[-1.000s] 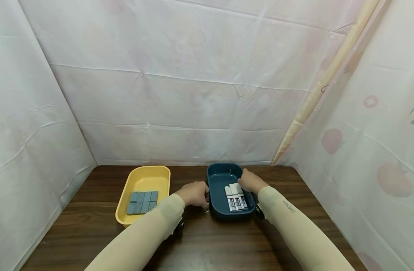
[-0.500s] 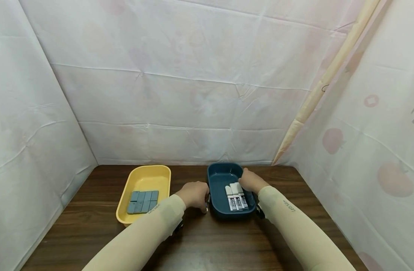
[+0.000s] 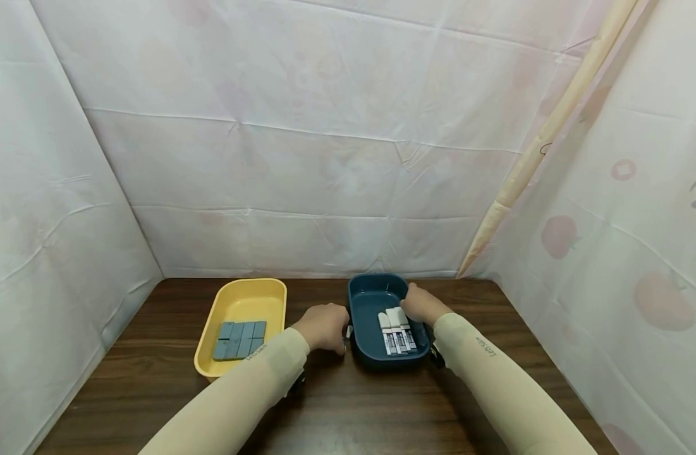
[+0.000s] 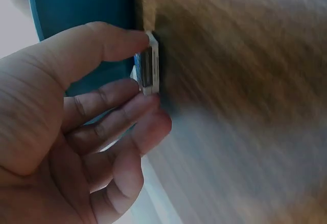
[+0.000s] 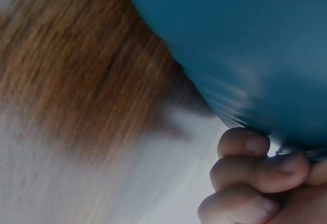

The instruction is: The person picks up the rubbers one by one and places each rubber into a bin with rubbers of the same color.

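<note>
My left hand is just left of the blue tray. In the left wrist view it pinches a small white eraser with a dark and blue sleeve between thumb and fingertips; only an end of it peeks out in the head view. My right hand grips the tray's right rim, its curled fingers pressed close to the blue wall in the right wrist view. Inside that tray, several sleeved white erasers lie side by side in a row, close to the right hand.
Left of my left hand stands a yellow tray with several grey-blue blocks packed in rows. Both trays sit on a dark wooden table. A light cloth hangs behind the table and along its sides.
The eraser turns in my left fingers: its white end showed low, below the fingertips, and now shows higher, beside the tray wall. My right hand and both trays stay put.
</note>
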`<act>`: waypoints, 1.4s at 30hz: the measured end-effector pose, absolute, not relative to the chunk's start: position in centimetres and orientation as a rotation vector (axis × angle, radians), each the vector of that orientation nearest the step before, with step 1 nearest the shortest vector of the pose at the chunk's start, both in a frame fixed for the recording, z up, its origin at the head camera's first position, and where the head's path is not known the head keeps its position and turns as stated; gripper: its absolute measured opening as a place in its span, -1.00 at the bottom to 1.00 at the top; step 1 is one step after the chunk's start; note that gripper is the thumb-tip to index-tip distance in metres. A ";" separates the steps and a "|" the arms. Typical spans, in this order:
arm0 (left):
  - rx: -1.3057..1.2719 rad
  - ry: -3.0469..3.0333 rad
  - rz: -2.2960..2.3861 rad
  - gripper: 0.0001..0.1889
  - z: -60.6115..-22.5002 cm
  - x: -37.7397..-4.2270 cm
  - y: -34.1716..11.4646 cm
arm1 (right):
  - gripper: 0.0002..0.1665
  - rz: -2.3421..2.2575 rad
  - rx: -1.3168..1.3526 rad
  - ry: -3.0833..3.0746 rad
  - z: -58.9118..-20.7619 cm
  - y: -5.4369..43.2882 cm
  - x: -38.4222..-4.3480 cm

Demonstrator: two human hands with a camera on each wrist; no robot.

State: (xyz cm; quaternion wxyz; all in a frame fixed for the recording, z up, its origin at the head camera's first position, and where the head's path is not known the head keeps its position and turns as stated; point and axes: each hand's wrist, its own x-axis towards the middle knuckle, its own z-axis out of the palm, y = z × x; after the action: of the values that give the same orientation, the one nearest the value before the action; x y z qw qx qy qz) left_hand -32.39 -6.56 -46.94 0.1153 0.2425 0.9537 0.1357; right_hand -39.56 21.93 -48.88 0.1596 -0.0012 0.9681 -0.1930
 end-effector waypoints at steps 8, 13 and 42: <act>0.667 2.884 0.425 -0.74 -45.5 -33.0 -7.7 | -0.05 -0.525 -0.009 2.780 -48.7 21.9 -39.4; 0.626 2.934 0.438 -0.62 -43.9 -33.5 -8.3 | -0.05 -0.518 -0.018 2.780 -48.9 21.9 -39.5; 1.009 2.847 0.342 -0.73 -46.0 -33.9 0.5 | -0.04 -0.489 -0.008 2.777 -48.4 21.9 -39.1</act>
State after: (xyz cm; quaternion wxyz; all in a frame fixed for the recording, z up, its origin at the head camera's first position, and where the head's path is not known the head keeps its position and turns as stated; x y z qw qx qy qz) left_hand -33.94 0.54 -46.05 0.0508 0.3314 0.9354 0.1125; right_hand -39.13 21.93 -48.44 0.1604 -0.0027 0.9721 -0.1711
